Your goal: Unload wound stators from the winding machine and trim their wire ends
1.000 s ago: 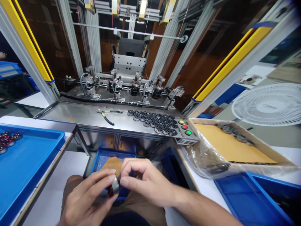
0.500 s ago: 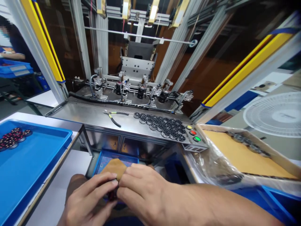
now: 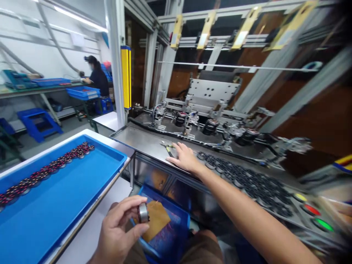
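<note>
My left hand (image 3: 121,227) holds a small round metal part (image 3: 143,213) between thumb and fingers, above the blue bin on the floor. My right hand (image 3: 184,157) reaches over the steel ledge (image 3: 137,138), its fingers apart at the handles of the cutting pliers (image 3: 167,147). Whether the fingers touch the handles is not clear. A piece of brown paper (image 3: 158,220) lies in the blue bin (image 3: 183,220). Right of my right hand, many black round parts (image 3: 247,179) cover the ledge.
At left stands a blue tray (image 3: 66,190) with rows of round parts. Behind the ledge is a machine with fixtures (image 3: 210,126). Yellow, red and green buttons (image 3: 312,210) sit at right. A person (image 3: 97,79) works at a far bench.
The view has swung left. My hands, earlier together around the part and the brown paper, are apart. My right hand has gone up to the pliers; the paper is now in the bin.
</note>
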### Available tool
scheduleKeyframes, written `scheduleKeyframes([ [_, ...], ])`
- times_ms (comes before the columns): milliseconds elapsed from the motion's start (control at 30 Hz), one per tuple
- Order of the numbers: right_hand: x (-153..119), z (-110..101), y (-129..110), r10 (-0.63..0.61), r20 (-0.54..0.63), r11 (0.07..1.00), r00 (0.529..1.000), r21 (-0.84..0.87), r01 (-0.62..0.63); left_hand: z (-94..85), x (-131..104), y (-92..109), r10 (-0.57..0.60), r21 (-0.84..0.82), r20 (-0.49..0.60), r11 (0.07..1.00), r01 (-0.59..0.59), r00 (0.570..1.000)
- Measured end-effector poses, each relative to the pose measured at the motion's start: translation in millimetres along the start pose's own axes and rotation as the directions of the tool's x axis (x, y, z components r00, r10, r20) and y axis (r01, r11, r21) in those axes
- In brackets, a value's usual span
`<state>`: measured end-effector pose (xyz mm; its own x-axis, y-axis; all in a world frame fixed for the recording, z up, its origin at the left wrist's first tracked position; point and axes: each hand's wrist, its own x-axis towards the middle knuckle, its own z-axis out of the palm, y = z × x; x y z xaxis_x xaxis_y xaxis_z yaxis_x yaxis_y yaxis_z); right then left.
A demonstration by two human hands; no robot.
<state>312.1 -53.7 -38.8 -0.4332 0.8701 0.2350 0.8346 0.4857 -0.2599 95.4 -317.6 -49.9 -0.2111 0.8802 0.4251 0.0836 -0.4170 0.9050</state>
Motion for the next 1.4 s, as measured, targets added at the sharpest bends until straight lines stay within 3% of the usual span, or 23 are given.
scheduleKeyframes([
  [67,-3,8,2,0.023,0.021,1.0,1.0,0.005,-0.023,-1.2,-4,-3,0.015,0.013,-0.037,1.0,-0.014,0.999],
  [167,-13,5,2,0.02,0.04,0.999,0.999,0.042,-0.022,-3.8,-8,-9,0.165,0.058,-0.037,0.985,-0.162,0.986],
  [300,-18,-8,0,0.051,0.049,0.986,0.998,0.155,-0.058,-5.1,-7,-15,0.368,0.163,0.081,0.912,-0.376,0.926],
  [433,-22,-27,4,0.108,0.043,0.916,0.993,0.385,-0.116,-3.5,0,-12,0.423,0.288,0.175,0.842,-0.457,0.889],
  [533,-51,-41,-3,0.118,0.058,0.77,0.991,0.625,-0.128,-1.5,1,-8,0.427,0.299,0.188,0.833,-0.466,0.885],
  [633,-111,-43,-24,0.098,0.08,0.584,0.992,0.802,-0.122,0.9,0,-5,0.394,0.273,0.154,0.864,-0.422,0.906],
  [700,-161,-33,-45,0.054,0.13,0.457,0.99,0.878,-0.14,3.3,-1,-4,0.333,0.228,0.131,0.906,-0.356,0.934],
  [733,-185,-24,-56,0.015,0.184,0.297,0.983,0.938,-0.18,4.9,-1,-3,0.292,0.202,0.129,0.928,-0.313,0.948],
  [767,-208,-14,-66,-0.009,0.236,0.195,0.972,0.954,-0.229,7.0,-1,-1,0.252,0.18,0.134,0.945,-0.273,0.959],
  [800,-227,-4,-76,-0.02,0.285,0.167,0.958,0.946,-0.278,9.5,0,0,0.213,0.164,0.145,0.958,-0.235,0.966],
  [867,-256,15,-90,-0.026,0.241,0.19,0.97,0.954,-0.232,15.6,2,4,0.153,0.153,0.177,0.972,-0.181,0.972],
  [900,-265,22,-94,-0.041,0.169,0.252,0.985,0.955,-0.153,18.9,3,5,0.144,0.15,0.194,0.973,-0.174,0.97],
  [1000,-273,32,-95,-0.134,-0.081,0.44,0.988,0.888,0.133,27.8,4,6,0.16,0.15,0.231,0.969,-0.198,0.96],
  [1067,-272,31,-92,-0.154,-0.166,0.489,0.974,0.844,0.222,31.6,3,4,0.176,0.154,0.248,0.964,-0.218,0.953],
  [1400,-265,11,-99,-0.12,-0.214,0.501,0.969,0.83,0.245,33.3,-4,11,0.191,0.168,0.233,0.958,-0.233,0.954],
])
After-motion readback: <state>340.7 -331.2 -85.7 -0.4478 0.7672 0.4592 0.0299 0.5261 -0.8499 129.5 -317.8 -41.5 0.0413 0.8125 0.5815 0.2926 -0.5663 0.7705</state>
